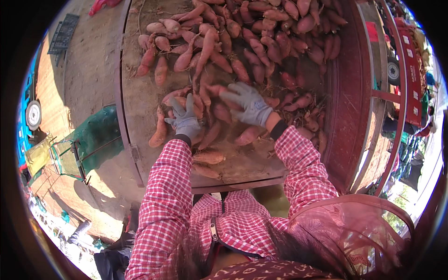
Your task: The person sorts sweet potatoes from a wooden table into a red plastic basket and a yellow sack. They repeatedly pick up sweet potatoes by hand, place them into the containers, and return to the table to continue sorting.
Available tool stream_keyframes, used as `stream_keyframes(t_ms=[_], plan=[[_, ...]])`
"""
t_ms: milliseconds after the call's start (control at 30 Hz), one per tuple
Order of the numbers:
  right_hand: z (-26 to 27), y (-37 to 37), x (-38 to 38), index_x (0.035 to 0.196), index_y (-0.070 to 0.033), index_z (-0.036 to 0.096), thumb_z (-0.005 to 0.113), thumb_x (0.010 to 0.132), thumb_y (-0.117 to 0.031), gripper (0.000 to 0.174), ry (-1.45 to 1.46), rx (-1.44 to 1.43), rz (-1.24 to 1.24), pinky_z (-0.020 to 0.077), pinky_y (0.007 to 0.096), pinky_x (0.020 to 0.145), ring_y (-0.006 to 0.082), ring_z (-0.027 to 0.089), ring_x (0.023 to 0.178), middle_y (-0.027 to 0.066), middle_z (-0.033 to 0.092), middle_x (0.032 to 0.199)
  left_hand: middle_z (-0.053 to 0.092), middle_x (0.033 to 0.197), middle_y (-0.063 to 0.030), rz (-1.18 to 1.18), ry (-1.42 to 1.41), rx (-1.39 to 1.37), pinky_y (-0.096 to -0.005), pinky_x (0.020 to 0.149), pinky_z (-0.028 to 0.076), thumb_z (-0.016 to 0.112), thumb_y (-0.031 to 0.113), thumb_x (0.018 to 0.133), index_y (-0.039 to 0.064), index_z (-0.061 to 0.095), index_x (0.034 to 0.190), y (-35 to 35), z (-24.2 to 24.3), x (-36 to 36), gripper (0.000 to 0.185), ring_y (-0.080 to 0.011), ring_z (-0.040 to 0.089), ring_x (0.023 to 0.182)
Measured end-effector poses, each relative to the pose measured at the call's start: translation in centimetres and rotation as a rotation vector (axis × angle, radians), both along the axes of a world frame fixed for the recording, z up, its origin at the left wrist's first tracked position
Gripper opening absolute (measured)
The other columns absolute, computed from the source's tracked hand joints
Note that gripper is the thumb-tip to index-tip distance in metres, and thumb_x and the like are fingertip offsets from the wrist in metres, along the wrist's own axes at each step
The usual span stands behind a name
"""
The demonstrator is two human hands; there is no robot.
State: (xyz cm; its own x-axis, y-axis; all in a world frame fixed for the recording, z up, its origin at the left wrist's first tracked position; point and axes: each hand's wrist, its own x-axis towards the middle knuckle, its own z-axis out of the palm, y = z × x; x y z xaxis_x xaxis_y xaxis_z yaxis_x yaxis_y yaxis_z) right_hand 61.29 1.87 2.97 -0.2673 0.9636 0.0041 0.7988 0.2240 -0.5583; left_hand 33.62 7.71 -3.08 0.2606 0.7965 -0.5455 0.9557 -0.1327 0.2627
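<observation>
Reddish sweet potatoes [210,45] lie in a loose heap on a dusty flat bed [245,161] in front of me, many with thin roots. My left hand [185,117], in a grey work glove, rests with spread fingers on several of them near the bed's left part. My right hand [249,104], also gloved, reaches over the middle, its fingertips on a sweet potato [227,96]; whether it grips it I cannot tell. One sweet potato [159,130] lies just left of my left hand, another [249,135] below my right hand.
A red metal side wall [350,105] bounds the bed on the right, a metal edge strip [120,91] on the left. Beyond the left edge are a green net bag [101,136] and a dark plastic crate [63,34] on the ground. A red trailer [413,77] stands farther right.
</observation>
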Motion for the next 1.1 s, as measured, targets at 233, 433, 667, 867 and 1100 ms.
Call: stream_keyframes(t_ms=[233,433,667,867,1100], plan=[[2.4,7.1,8.9,0.121,-0.002,0.07,0.069,0.091,-0.022,0.036,0.064,0.442,-0.597,0.0563,0.0413,0.095,0.0406,0.07,0.106,0.0203,0.07,0.108,-0.019,0.169,-0.0324,0.007,-0.033,0.057,-0.0856,0.108,0.017,0.089,0.046,0.07,0.038,0.01,0.168,-0.4,0.8,-0.4,0.126,-0.0593,-0.004,0.156],[-2.5,7.2,11.6,0.134,-0.001,0.063,0.072,0.091,-0.031,0.053,-0.15,0.488,-0.766,0.0522,0.0463,0.103,0.037,0.064,0.12,0.0231,0.064,0.134,-0.015,0.168,-0.0314,-0.008,-0.05,0.081,-0.0848,0.108,0.02,0.085,0.052,0.075,0.039,0.011,0.165,0.1,0.8,0.2,0.118,-0.0645,0.01,0.152],[0.8,0.3,4.4,0.117,-0.008,0.076,0.072,0.098,-0.023,0.025,0.238,-0.112,-0.688,0.0552,0.0276,0.072,0.0085,0.067,0.077,0.005,0.074,0.083,-0.016,0.169,-0.0303,-0.006,-0.037,0.041,-0.0849,0.111,0.013,0.084,0.055,0.075,0.04,0.013,0.166,-0.2,0.3,0.0,0.117,-0.0564,-0.002,0.157],[2.4,8.4,0.8,0.114,-0.014,0.073,0.067,0.096,-0.031,0.026,-0.09,0.005,-0.434,0.0562,0.0418,0.084,0.0301,0.071,0.093,0.0127,0.074,0.099,-0.015,0.169,-0.033,-0.009,0.012,0.03,-0.0832,0.111,0.019,0.086,0.051,0.074,0.04,0.011,0.166,0.0,0.3,-0.1,0.12,-0.0602,0.01,0.152],[-1.5,18.2,-3.2,0.142,-0.016,0.058,0.072,0.083,-0.041,0.065,-0.284,0.201,-0.195,0.0383,0.0603,0.114,0.0464,0.039,0.145,0.0234,0.038,0.159,-0.016,0.168,-0.0347,0.01,-0.003,0.024,-0.0853,0.11,0.015,0.087,0.054,0.072,0.037,0.015,0.166,0.4,1.2,1.1,0.12,-0.0618,0.004,0.154]])
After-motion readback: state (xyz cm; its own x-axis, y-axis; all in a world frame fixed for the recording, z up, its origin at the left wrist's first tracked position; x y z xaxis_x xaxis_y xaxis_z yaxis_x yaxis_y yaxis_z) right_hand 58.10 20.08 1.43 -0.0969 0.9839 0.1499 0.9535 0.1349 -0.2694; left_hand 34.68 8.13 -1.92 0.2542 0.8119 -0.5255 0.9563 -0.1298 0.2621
